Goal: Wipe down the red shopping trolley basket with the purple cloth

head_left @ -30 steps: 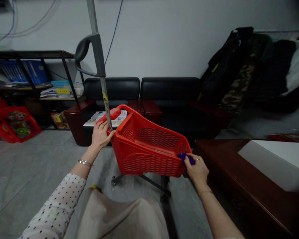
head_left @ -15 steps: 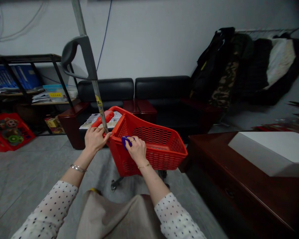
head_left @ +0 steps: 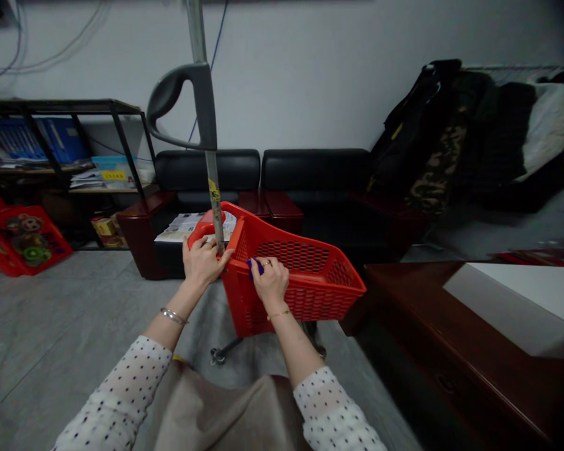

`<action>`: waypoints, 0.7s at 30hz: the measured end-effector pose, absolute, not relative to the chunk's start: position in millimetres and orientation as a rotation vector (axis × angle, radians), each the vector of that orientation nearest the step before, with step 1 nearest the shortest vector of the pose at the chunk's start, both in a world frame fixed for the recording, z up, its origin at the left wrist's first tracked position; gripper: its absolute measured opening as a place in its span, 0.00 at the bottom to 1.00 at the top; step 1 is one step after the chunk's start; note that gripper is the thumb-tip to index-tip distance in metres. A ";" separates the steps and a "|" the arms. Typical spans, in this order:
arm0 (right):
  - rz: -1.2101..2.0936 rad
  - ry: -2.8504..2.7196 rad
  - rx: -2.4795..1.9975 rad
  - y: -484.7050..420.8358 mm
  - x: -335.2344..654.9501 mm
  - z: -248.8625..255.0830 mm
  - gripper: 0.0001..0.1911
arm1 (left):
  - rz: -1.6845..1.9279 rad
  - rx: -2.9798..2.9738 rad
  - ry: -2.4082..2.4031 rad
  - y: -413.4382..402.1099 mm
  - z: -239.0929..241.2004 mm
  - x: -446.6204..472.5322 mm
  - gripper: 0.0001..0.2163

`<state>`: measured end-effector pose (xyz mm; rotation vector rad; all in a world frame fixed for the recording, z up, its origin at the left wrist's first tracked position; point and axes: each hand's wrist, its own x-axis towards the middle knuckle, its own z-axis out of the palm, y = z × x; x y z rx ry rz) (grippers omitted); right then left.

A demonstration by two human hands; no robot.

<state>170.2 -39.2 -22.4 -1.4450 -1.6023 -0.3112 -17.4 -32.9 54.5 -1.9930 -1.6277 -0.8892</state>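
A small red plastic shopping cart (head_left: 305,282) on wheels stands on the grey floor in front of me. A grey metal pole with a dark grey handle (head_left: 188,106) rises from its rear corner. My left hand (head_left: 202,262) is closed around the base of that pole, beside the cart's red handle (head_left: 202,230). My right hand (head_left: 269,283) rests on the near rim of the basket, fingers closed on a small purple cloth (head_left: 256,266) pressed against the rim.
A black sofa (head_left: 263,175) with dark red armrests stands against the white wall. A dark wooden desk (head_left: 474,351) is close on the right. A shelf (head_left: 61,150) with blue folders and red boxes (head_left: 19,241) is at left. Coats (head_left: 455,138) hang at right.
My right hand moved with the purple cloth from the cart's far front corner to the near rim beside the pole. My left hand stayed at the pole's base.
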 end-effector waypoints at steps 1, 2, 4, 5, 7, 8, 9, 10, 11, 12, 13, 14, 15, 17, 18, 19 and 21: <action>-0.321 -1.625 -1.421 -39.3 170.8 -23.5 0.16 | -0.900 -1.973 -1.629 -32.5 53.4 -17.1 0.18; -0.338 -1.651 -1.404 -40.1 178.5 -26.8 0.16 | -0.909 -1.960 -1.628 -32.2 52.2 -16.9 0.18; -0.379 -1.681 -1.408 -42.6 209.1 -37.6 0.16 | -0.933 -1.956 -1.624 -31.7 49.7 -16.2 0.18; -0.394 -1.673 -1.432 -43.6 227.0 -43.4 0.16 | -0.954 -1.952 -1.624 -31.4 48.3 -15.3 0.18; -0.393 -1.616 -1.501 -43.4 255.0 -51.0 0.17 | -1.004 -1.930 -1.637 -31.0 45.9 -12.1 0.17; -0.376 -1.579 -1.536 -41.9 260.8 -51.5 0.17 | -1.023 -1.919 -1.646 -30.9 45.1 -10.1 0.17; -0.352 -1.542 -1.565 -39.4 259.6 -49.6 0.18 | -1.035 -1.913 -1.651 -30.7 44.8 -8.0 0.16; -0.327 -1.518 -1.579 -36.3 251.5 -45.3 0.19 | -1.040 -1.910 -1.655 -30.6 44.8 -6.0 0.16; -0.302 -1.515 -1.572 -33.0 237.6 -39.2 0.20 | -1.035 -1.912 -1.656 -30.5 45.3 -4.4 0.16; -0.279 -1.531 -1.544 -29.8 219.8 -32.1 0.20 | -1.027 -1.912 -1.658 -30.3 46.2 -3.2 0.16; -0.258 -1.559 -1.501 -27.2 200.6 -24.6 0.20 | -1.017 -1.911 -1.660 -30.2 47.2 -2.5 0.16; -0.237 -1.590 -1.452 -25.4 182.8 -17.8 0.20 | -1.005 -1.911 -1.665 -30.1 48.3 -2.3 0.16; -0.218 -1.617 -1.407 -24.4 168.6 -12.4 0.19 | -0.995 -1.908 -1.672 -30.1 49.2 -2.5 0.16; -0.197 -1.652 -1.359 -24.4 157.8 -8.1 0.18 | -0.987 -1.904 -1.684 -30.7 50.4 -3.1 0.17; -0.198 -1.665 -1.355 -24.9 162.3 -9.7 0.17 | -0.985 -1.904 -1.681 -31.3 50.4 -3.2 0.17; -0.207 -1.675 -1.363 -25.4 172.6 -13.7 0.17 | -0.984 -1.903 -1.673 -32.2 49.9 -3.0 0.18; -0.244 -1.671 -1.415 -26.2 204.7 -26.5 0.16 | -0.990 -1.881 -1.653 -34.4 47.8 -1.0 0.20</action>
